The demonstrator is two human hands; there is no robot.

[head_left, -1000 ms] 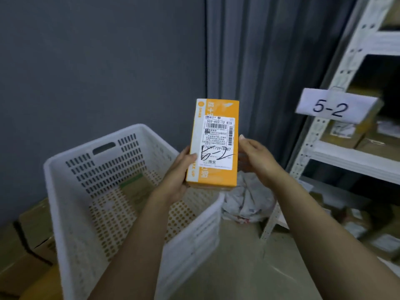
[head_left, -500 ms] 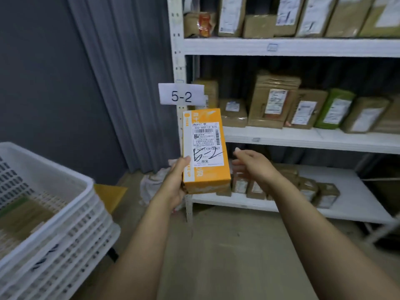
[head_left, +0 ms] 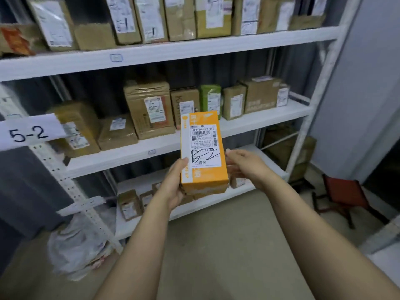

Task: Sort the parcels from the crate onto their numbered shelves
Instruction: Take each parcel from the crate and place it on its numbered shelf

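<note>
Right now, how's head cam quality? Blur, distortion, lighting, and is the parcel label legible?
Head view: dim, flat light, no glare. The orange parcel is sharp enough to read the handwritten mark on its label, apparently 5-2. The 5-2 sign is also legible. The top-shelf parcels are smeared soft. Wide-angle distortion tilts and bows the right shelf upright.

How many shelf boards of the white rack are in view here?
3: top board across the upper frame, middle board beside the 5-2 tag, bottom board near the floor. Others may lie above the frame.
</note>
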